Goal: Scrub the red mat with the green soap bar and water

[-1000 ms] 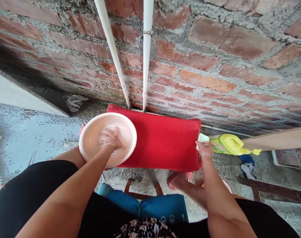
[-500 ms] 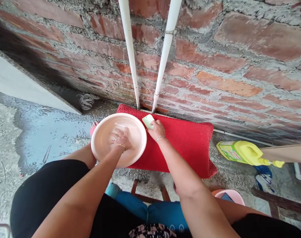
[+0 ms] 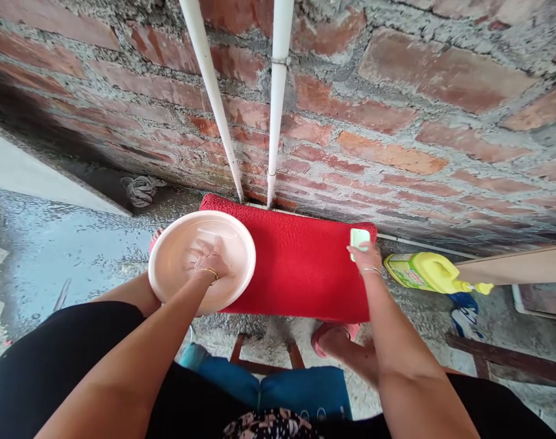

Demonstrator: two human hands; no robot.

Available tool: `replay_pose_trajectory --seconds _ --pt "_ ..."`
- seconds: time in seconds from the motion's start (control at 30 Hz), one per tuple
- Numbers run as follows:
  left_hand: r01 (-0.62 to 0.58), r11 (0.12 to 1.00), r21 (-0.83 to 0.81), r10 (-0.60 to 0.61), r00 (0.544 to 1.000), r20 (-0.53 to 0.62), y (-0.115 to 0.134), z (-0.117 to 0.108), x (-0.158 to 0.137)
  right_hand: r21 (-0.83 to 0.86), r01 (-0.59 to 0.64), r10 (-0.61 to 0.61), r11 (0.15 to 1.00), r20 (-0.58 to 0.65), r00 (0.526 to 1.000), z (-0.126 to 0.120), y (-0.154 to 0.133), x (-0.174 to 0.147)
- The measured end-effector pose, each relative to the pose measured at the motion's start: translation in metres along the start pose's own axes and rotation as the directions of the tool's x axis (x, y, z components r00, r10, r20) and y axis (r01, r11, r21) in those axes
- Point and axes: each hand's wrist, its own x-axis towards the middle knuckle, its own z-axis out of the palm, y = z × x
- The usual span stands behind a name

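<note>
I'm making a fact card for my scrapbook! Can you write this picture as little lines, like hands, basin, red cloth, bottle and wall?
Left hand: open, fingers spread in the water inside the basin
Right hand: holding a pale green block over the right end of the cloth; the right hand wears a bracelet
Basin: pale pink, round, at the cloth's left end
Red cloth: spread out near the wall
Bottle: yellow, right of the cloth
Wall: brick, with two white pipes
</note>
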Motion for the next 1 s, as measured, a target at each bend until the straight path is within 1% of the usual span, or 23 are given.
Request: replay_pose_trajectory --seconds 0.07,0.13,0.17,0.23,0.27,0.33,0.37,0.4,0.43,0.47,0.53,0.6,0.63,0.7,0.73,0.8,0.87,0.9,0.93,1.0 --pt "0.000 1.000 -0.003 0.000 1.000 0.000 0.001 0.000 -0.001 -0.023 -0.134 0.133 0.991 -0.046 0.990 -0.020 0.036 0.005" --pt "-0.002 1.000 -0.001 0.002 1.000 -0.003 0.002 -0.001 -0.003 -0.025 -0.223 0.220 0.974 -0.088 0.971 -0.030 0.055 0.002" --pt "-0.003 1.000 0.000 0.003 1.000 -0.006 0.002 -0.002 -0.004 -0.012 -0.241 0.239 0.970 -0.108 0.965 -0.031 0.057 -0.002" --pt "-0.003 1.000 0.002 0.003 1.000 -0.007 0.003 -0.004 -0.006 0.039 -0.208 0.211 0.977 -0.128 0.969 -0.023 0.045 -0.015" --pt "-0.002 1.000 0.000 0.002 1.000 -0.006 0.003 -0.004 -0.007 0.068 -0.156 0.164 0.985 -0.125 0.979 -0.015 0.031 -0.024" --pt "-0.004 1.000 -0.013 0.004 1.000 0.002 0.003 -0.006 -0.008 0.112 -0.003 0.013 0.994 -0.086 0.996 0.008 -0.010 -0.048" --pt "-0.006 1.000 -0.021 0.006 1.000 0.005 0.003 -0.007 -0.009 0.126 0.092 -0.085 0.988 -0.054 0.995 0.021 -0.034 -0.061" --pt "-0.008 1.000 -0.028 0.008 1.000 0.007 0.003 -0.008 -0.010 0.135 0.179 -0.180 0.975 -0.008 0.984 0.034 -0.061 -0.075" --pt "-0.011 0.999 -0.034 0.011 1.000 0.007 0.002 -0.008 -0.010 0.148 0.270 -0.280 0.951 0.047 0.959 0.048 -0.087 -0.090" --pt "-0.010 0.999 -0.037 0.010 1.000 0.007 0.002 -0.009 -0.011 0.160 0.357 -0.375 0.920 0.098 0.922 0.061 -0.114 -0.103" --pt "-0.006 0.999 -0.034 0.006 1.000 0.007 0.002 -0.009 -0.011 0.167 0.471 -0.494 0.867 0.157 0.855 0.084 -0.163 -0.126" --pt "0.006 1.000 -0.028 -0.005 1.000 0.012 0.002 -0.008 -0.009 0.157 0.537 -0.559 0.829 0.190 0.807 0.101 -0.203 -0.140" --pt "0.009 1.000 -0.025 -0.009 1.000 0.015 0.001 -0.007 -0.008 0.148 0.563 -0.582 0.813 0.206 0.787 0.107 -0.218 -0.143" --pt "0.011 1.000 -0.020 -0.010 1.000 0.013 0.001 -0.005 -0.006 0.121 0.612 -0.621 0.781 0.245 0.744 0.114 -0.239 -0.141" --pt "0.009 1.000 -0.018 -0.009 1.000 0.011 0.000 -0.004 -0.005 0.106 0.635 -0.637 0.765 0.266 0.723 0.116 -0.244 -0.137" --pt "0.004 1.000 -0.015 -0.004 1.000 0.004 0.000 -0.001 -0.002 0.081 0.668 -0.656 0.740 0.307 0.690 0.114 -0.244 -0.124" --pt "0.005 1.000 -0.007 -0.005 1.000 -0.001 0.000 0.000 0.000 0.064 0.672 -0.652 0.738 0.325 0.685 0.107 -0.231 -0.105" --pt "0.007 1.000 -0.001 -0.007 1.000 -0.002 0.000 0.001 0.001 0.060 0.661 -0.642 0.748 0.321 0.696 0.101 -0.220 -0.094" --pt "0.011 1.000 0.005 -0.011 1.000 -0.003 0.000 0.002 0.001 0.057 0.635 -0.618 0.771 0.308 0.723 0.093 -0.207 -0.081" --pt "0.013 1.000 0.009 -0.013 1.000 -0.008 0.000 0.002 0.001 0.048 0.525 -0.518 0.850 0.262 0.814 0.074 -0.171 -0.053"
